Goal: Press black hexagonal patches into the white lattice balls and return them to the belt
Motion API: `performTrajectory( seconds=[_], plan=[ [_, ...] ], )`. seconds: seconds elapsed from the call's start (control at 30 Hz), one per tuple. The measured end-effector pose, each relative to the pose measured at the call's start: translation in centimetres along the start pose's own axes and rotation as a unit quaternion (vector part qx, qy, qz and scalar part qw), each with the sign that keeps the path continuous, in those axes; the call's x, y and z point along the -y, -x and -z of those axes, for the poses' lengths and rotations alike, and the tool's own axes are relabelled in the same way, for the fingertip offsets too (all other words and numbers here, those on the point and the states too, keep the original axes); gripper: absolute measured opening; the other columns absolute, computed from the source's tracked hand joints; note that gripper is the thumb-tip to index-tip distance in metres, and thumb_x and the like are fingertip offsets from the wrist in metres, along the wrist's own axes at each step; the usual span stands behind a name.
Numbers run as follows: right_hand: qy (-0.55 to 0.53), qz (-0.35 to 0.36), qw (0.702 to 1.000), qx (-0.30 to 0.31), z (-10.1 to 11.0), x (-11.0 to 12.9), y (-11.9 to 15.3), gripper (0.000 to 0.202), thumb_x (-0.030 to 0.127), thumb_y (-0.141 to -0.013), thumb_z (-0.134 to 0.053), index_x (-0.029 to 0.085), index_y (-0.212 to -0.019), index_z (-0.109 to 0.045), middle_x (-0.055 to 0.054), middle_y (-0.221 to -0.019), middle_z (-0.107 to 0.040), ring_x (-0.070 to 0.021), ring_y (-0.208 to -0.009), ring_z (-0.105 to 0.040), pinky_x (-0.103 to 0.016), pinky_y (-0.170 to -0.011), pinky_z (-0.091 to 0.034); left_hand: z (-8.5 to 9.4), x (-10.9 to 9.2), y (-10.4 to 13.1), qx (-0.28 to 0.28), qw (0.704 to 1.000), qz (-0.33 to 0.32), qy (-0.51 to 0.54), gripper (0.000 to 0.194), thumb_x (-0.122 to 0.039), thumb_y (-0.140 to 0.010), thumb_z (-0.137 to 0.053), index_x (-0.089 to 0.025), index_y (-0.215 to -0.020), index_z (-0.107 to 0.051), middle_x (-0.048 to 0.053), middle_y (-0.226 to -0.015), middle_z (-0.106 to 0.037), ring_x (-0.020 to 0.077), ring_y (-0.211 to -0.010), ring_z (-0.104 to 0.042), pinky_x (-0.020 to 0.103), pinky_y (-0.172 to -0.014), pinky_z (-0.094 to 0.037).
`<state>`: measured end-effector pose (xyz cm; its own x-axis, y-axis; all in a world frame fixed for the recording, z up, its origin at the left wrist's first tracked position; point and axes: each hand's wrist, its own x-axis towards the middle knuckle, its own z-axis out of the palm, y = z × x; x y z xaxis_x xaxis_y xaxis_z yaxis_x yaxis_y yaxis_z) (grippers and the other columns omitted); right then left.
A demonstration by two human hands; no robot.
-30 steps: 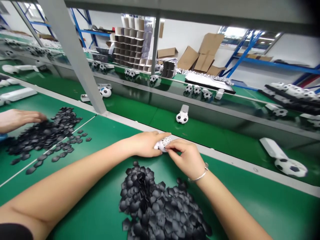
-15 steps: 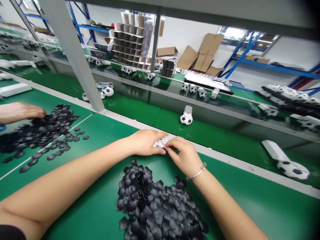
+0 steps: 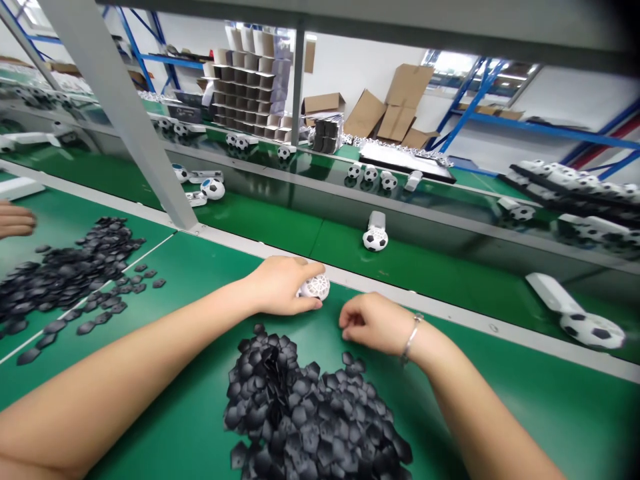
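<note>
My left hand (image 3: 286,285) is wrapped round a white ball-shaped piece with a lattice pattern (image 3: 318,287), near the metal edge of the green bench. To its right, my right hand (image 3: 373,321) hovers apart from the piece, fingers curled together; whether anything small is between them is hidden. A large pile of black pentagon pieces (image 3: 320,413) lies on the bench below both hands.
Beyond the metal rail (image 3: 240,247), a green belt (image 3: 320,233) carries white items with football-patterned ends (image 3: 375,238). A slanted grey post (image 3: 135,127) rises at left. Another person's hand (image 3: 16,219) is by a second black pile (image 3: 75,267).
My right hand has moved off the white piece, to the right and slightly down. My left hand still holds it. The other person's hand has drawn left, off its pile.
</note>
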<state>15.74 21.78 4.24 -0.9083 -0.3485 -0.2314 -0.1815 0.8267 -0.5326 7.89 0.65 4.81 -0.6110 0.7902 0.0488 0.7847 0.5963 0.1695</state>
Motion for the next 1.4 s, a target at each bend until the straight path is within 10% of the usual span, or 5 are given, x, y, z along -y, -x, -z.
performTrajectory(
  seconds=[0.27, 0.57, 0.73, 0.9, 1.4],
  plan=[
    [0.205, -0.089, 0.970, 0.093, -0.6, 5.0, 1.2, 0.017, 0.014, -0.055, -0.074, 0.018, -0.072, -0.076, -0.010, -0.069, -0.072, -0.0225, -0.060, -0.066, -0.026, -0.046, -0.041, 0.0, 1.2, 0.3, -0.015, 1.000, 0.005, 0.017, 0.057, -0.057, -0.081, -0.053, -0.028, -0.130, -0.051, 0.008, -0.120, -0.064, 0.0315, -0.103, -0.062, 0.041, -0.087, -0.047],
    [0.208, -0.058, 0.968, 0.127, -0.8, 5.3, 1.8, 0.019, 0.010, -0.056, -0.068, 0.020, -0.072, -0.075, -0.006, -0.062, -0.071, -0.0185, -0.049, -0.060, -0.025, -0.042, -0.037, 1.5, 2.0, 1.4, 0.063, 0.992, -0.037, 0.099, 0.057, -0.048, -0.083, -0.055, -0.038, -0.138, -0.045, 0.002, -0.134, -0.055, 0.0276, -0.120, -0.053, 0.036, -0.101, -0.042],
    [0.094, -0.023, 0.995, 0.023, -0.7, 4.4, 1.6, 0.022, 0.008, -0.061, -0.062, 0.021, -0.075, -0.074, -0.002, -0.073, -0.073, -0.0171, -0.066, -0.064, -0.022, -0.056, -0.041, 0.6, 0.0, 1.0, 0.016, 1.000, 0.000, -0.002, 0.061, -0.059, -0.080, -0.055, -0.030, -0.134, -0.050, 0.010, -0.109, -0.064, 0.0338, -0.100, -0.059, 0.047, -0.089, -0.044],
    [-0.046, 0.008, 0.992, -0.118, -0.2, 2.6, 0.5, 0.010, 0.009, -0.069, -0.065, 0.018, -0.071, -0.068, 0.002, -0.065, -0.067, -0.0114, -0.060, -0.058, -0.020, -0.057, -0.038, 0.9, 0.1, 0.9, 0.015, 0.991, -0.134, 0.021, 0.054, -0.045, -0.077, -0.062, -0.029, -0.127, -0.052, 0.006, -0.110, -0.061, 0.0275, -0.103, -0.055, 0.043, -0.098, -0.037],
    [-0.055, 0.111, 0.977, -0.174, -1.2, 2.3, -0.6, 0.012, 0.006, -0.076, -0.067, 0.016, -0.073, -0.064, 0.000, -0.073, -0.063, -0.0143, -0.070, -0.056, -0.023, -0.065, -0.039, -0.1, 0.6, 0.5, -0.024, 0.990, -0.142, 0.002, 0.055, -0.054, -0.074, -0.063, -0.026, -0.121, -0.055, 0.007, -0.099, -0.061, 0.0275, -0.097, -0.053, 0.042, -0.093, -0.036]
  ],
)
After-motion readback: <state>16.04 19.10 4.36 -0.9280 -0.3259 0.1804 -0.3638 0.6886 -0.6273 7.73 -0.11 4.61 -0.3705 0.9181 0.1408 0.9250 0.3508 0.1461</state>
